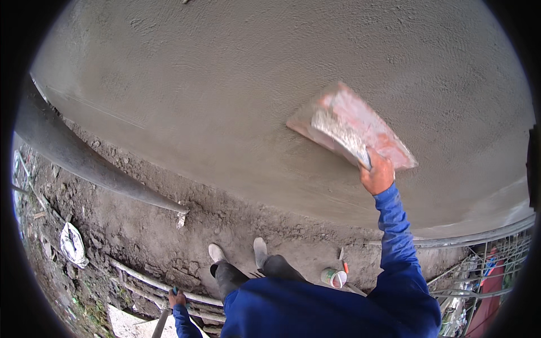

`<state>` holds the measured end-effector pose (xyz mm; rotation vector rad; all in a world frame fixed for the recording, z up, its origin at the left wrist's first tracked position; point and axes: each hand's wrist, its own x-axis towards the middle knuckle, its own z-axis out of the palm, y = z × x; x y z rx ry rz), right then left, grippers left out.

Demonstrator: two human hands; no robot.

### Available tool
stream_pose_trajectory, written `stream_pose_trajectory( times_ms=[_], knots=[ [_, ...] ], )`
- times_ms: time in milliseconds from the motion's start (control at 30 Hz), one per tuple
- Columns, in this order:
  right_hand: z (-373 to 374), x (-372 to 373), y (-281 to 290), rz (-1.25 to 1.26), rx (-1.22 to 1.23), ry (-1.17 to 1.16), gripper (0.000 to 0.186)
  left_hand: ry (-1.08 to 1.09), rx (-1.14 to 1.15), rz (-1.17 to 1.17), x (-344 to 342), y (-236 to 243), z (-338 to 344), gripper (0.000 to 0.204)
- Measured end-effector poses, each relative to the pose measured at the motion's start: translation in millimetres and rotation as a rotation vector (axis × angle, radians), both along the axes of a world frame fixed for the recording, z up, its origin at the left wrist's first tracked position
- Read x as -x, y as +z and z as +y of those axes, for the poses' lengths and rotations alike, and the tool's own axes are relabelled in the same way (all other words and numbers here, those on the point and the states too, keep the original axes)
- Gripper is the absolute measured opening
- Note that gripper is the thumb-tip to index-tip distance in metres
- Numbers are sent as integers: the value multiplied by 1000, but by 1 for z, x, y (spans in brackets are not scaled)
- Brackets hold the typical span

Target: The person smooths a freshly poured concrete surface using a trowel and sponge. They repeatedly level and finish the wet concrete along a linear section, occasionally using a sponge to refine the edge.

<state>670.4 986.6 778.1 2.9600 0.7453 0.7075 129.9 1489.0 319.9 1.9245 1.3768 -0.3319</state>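
Note:
My right hand (377, 173) is closed round the handle of a large plastering float (369, 121), its reddish-pink board smeared with grey mortar. The board lies against the wet grey plaster of a wall (225, 73), and the arm is stretched out to the right. Low on the left, my left hand (177, 298) is closed beside a bamboo or pipe rail. A small blue-green bit shows at its fingers, but what it grips cannot be made out.
A thick grey post (84, 158) slants in from the left. A small bucket (333, 278) and an orange-handled trowel (345, 265) are on the dirt ground right of my feet. Pale rails (163, 287) run behind my feet. A white sack (73, 245) lies far left; scaffolding (479, 276) stands right.

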Motion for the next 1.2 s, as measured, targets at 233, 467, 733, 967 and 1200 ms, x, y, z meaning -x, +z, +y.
stream_pose_trajectory(
  times_ms=[233,467,733,967,1200],
  knots=[
    [192,-44,-75,165,-102,172,32,-243,67,-578,-273,46,-26,29],
    [-69,9,-138,475,641,-139,60,98,-59,-133,38,-14,60,51],
    [114,-27,19,86,-386,172,25,45,14,-165,-38,-47,48,55],
    [19,-15,-200,520,475,-85,42,-106,81,-417,-213,6,-8,44],
    [-147,30,-23,327,475,-241,47,-28,-146,-169,35,-35,45,45]
  ],
)
